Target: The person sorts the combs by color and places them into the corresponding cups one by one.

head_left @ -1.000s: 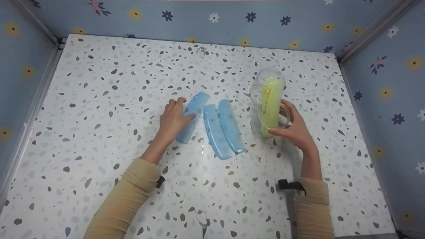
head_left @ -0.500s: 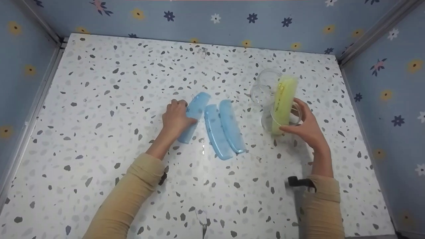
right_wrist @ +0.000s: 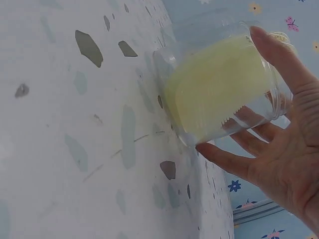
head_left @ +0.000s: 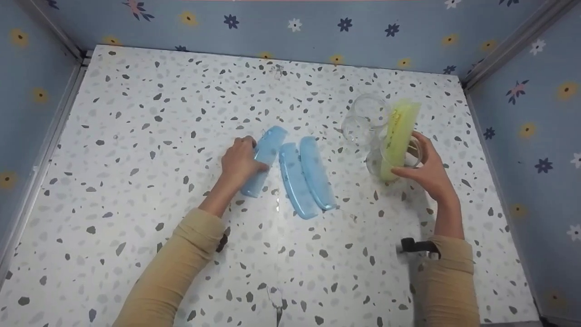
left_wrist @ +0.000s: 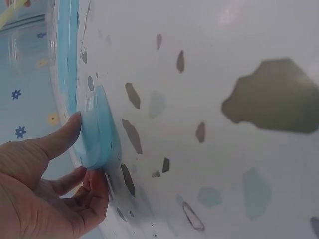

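Observation:
My left hand (head_left: 238, 159) pinches the leftmost blue comb (head_left: 272, 141), thumb on one long side and fingers on the other. In the left wrist view, that comb (left_wrist: 97, 129) lies at the table surface between thumb and fingers. Two more blue combs (head_left: 295, 181) lie side by side just to its right. My right hand (head_left: 429, 168) grips a clear jar (right_wrist: 172, 59), thumb near its mouth and fingers around its side. Standing in the jar, a yellow comb (head_left: 399, 131) leans and sticks out above the rim. I cannot tell whether it is one comb or more.
Behind the jar are two clear round containers (head_left: 368, 106), close together on the speckled white table (head_left: 159, 190). Blue flowered panels (head_left: 313, 32) border the table at the back and both sides.
My right hand has moved to the right with the jar and the yellow comb in it. The left hand has closed in on the leftmost blue comb, which stays in place.

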The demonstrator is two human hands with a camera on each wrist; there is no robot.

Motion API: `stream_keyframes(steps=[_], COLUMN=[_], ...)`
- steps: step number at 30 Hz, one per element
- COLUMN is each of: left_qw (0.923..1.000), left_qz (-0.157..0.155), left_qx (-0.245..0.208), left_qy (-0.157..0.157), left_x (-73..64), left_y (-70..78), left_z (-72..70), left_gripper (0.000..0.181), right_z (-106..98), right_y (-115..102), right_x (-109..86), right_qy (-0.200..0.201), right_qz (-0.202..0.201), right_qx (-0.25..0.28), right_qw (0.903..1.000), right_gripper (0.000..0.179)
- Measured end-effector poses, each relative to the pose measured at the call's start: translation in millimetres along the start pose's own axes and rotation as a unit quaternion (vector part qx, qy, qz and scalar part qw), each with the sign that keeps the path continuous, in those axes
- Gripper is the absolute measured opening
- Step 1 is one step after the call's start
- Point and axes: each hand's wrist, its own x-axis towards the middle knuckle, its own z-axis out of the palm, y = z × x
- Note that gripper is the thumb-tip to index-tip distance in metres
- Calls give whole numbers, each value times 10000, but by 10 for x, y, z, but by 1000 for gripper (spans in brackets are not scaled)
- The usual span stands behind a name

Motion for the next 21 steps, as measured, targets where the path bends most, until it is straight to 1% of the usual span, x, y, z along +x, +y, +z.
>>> stream_keyframes(steps=[5, 7, 10, 14, 16, 21], left_qw=[9997, 9994, 9985, 9960, 9949, 9939], left_qz=[-74, -117, -262, -459, -451, -311], left_qx=[-197, -211, -256, -503, -632, -767], left_qy=[-151, -242, -396, -583, -645, -733], left_x=[-13, -20, -22, -7, 5, 40], left_y=[-26, -36, -52, -81, -100, -158], left_z=[-46, -63, -90, -125, -142, -166], left_gripper=[62, 61, 60, 57, 54, 51], right_z=[-60, -77, -93, -121, -140, -185], right_y=[19, 28, 37, 54, 62, 66], right_x=[17, 28, 50, 82, 93, 104], right_qy=[49, 62, 72, 102, 111, 96], right_qz=[31, 38, 27, 7, 41, 197], right_qx=[32, 98, 171, 180, 153, 19], right_qw=[10000, 9999, 9998, 9998, 9998, 9998], right_gripper=[103, 103, 103, 101, 101, 103])
